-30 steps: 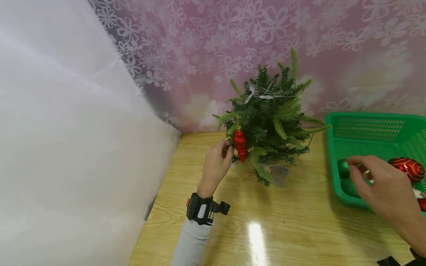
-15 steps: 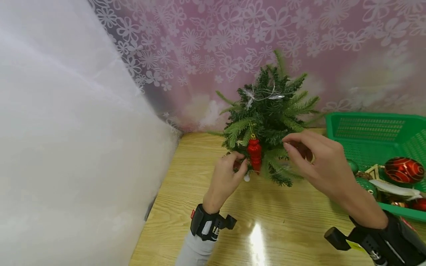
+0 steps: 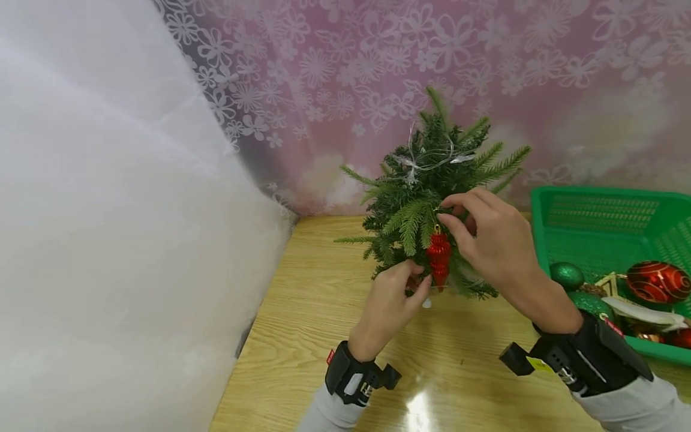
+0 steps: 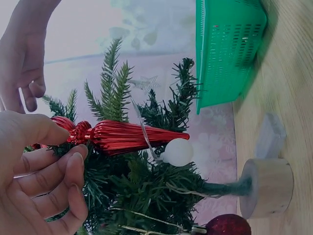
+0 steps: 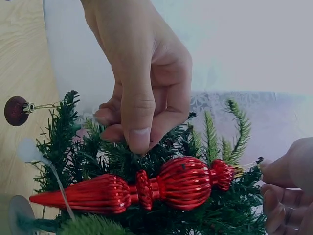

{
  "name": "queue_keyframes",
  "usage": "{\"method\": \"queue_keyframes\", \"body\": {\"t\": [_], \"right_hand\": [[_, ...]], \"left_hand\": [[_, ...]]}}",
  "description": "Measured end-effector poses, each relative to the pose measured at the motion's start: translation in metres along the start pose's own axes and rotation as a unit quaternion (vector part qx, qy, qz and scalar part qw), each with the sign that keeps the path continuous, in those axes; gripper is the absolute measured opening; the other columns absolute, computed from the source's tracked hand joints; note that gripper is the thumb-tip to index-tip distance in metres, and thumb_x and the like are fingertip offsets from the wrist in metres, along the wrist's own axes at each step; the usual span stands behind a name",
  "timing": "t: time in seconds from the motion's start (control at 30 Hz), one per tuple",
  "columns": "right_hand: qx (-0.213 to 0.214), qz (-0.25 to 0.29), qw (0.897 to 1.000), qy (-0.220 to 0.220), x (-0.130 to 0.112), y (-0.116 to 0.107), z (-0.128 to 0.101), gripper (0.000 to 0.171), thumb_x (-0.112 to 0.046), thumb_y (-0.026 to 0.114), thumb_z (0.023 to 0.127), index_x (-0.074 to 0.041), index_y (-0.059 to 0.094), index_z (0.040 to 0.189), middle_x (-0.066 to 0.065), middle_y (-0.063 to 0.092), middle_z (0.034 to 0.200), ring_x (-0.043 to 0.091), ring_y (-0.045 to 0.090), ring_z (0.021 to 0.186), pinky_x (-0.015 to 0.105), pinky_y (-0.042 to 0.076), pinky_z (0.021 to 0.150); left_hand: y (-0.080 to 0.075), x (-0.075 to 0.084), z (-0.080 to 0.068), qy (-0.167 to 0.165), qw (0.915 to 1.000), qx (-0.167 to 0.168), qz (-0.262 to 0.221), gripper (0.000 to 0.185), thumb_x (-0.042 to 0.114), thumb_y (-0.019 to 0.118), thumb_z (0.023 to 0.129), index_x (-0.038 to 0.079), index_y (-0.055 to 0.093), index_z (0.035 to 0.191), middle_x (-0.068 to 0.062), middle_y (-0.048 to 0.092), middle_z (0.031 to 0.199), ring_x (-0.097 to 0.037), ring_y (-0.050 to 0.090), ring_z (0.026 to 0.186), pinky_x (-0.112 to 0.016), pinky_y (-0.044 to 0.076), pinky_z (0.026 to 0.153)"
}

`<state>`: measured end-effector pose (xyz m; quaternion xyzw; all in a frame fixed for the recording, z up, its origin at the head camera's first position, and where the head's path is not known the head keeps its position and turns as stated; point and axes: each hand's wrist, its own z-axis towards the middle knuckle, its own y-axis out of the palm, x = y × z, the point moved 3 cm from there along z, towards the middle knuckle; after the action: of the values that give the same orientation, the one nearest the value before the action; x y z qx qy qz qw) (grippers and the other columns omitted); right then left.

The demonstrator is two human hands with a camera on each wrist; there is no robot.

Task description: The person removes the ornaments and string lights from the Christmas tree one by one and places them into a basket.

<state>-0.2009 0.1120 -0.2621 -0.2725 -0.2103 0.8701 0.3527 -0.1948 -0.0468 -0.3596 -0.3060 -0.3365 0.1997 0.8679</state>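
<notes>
A small artificial Christmas tree stands on a round wooden base. From its front hangs a shiny red finial-shaped ornament, point downward, on a gold loop. My left hand pinches a low branch beside the ornament; green needles show between thumb and fingers in the left wrist view. With thumb and forefinger near each other, my right hand is at the branch tip and gold loop above the ornament. I cannot tell whether those fingertips pinch the loop.
A green basket at the right holds green balls, a large red ornament and other decorations. Clear wire lights with a white ball wind round the tree. A dark red ball hangs low. Curtains stand behind and left.
My right hand has come left from over the basket to the ornament's loop. The tree has turned, and the red ornament has shifted right together with my left hand.
</notes>
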Motion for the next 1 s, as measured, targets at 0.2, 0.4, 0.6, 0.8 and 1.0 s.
{"method": "queue_keyframes", "body": {"t": [0.2, 0.4, 0.6, 0.8, 1.0], "right_hand": [[0.005, 0.018, 1.0, 0.001, 0.001, 0.002, 0.005, 0.008, -0.005, 0.072, 0.086, -0.003, 0.069, 0.093, 0.007, 0.059, 0.078, 0.014, 0.045, 0.058, 0.029, 0.034, 0.052], [0.009, 0.033, 0.999, -0.003, -0.001, -0.001, 0.014, 0.006, -0.003, 0.07, 0.088, -0.001, 0.068, 0.093, 0.008, 0.06, 0.078, 0.014, 0.048, 0.059, 0.027, 0.033, 0.055], [0.005, 0.041, 0.999, 0.009, -0.003, -0.001, 0.017, 0.006, -0.003, 0.067, 0.09, 0.0, 0.067, 0.095, 0.01, 0.058, 0.079, 0.015, 0.047, 0.061, 0.027, 0.033, 0.056], [0.006, 0.05, 0.999, 0.01, -0.006, -0.003, 0.02, 0.006, -0.002, 0.066, 0.091, 0.001, 0.065, 0.096, 0.009, 0.055, 0.077, 0.013, 0.043, 0.061, 0.023, 0.03, 0.057], [-0.006, 0.085, 0.996, 0.016, -0.011, -0.004, 0.025, 0.006, -0.004, 0.063, 0.093, 0.0, 0.063, 0.098, 0.006, 0.058, 0.074, 0.01, 0.045, 0.057, 0.018, 0.033, 0.055]], "left_hand": [[0.005, 0.001, -0.002, 0.006, 0.9999, 0.013, -0.002, 0.011, 0.008, 0.067, 0.091, 0.0, 0.065, 0.098, -0.008, 0.067, 0.083, -0.013, 0.064, 0.07, -0.01, 0.045, 0.061], [0.006, 0.0, -0.004, -0.01, 0.9999, -0.001, -0.011, 0.012, 0.01, 0.066, 0.092, 0.001, 0.064, 0.1, -0.008, 0.068, 0.089, -0.013, 0.064, 0.072, -0.01, 0.043, 0.061], [0.006, -0.001, -0.005, -0.027, 0.9995, -0.009, -0.016, 0.013, 0.011, 0.065, 0.093, 0.002, 0.065, 0.102, -0.009, 0.069, 0.09, -0.014, 0.063, 0.073, -0.01, 0.042, 0.059], [0.007, -0.002, -0.005, -0.028, 0.9995, -0.003, -0.017, 0.012, 0.011, 0.065, 0.092, 0.002, 0.065, 0.101, -0.008, 0.068, 0.088, -0.013, 0.063, 0.072, -0.01, 0.042, 0.059], [0.006, -0.003, -0.006, -0.033, 0.9993, -0.001, -0.016, 0.011, 0.012, 0.064, 0.093, 0.003, 0.065, 0.1, -0.006, 0.068, 0.087, -0.011, 0.062, 0.071, -0.008, 0.041, 0.059]]}}
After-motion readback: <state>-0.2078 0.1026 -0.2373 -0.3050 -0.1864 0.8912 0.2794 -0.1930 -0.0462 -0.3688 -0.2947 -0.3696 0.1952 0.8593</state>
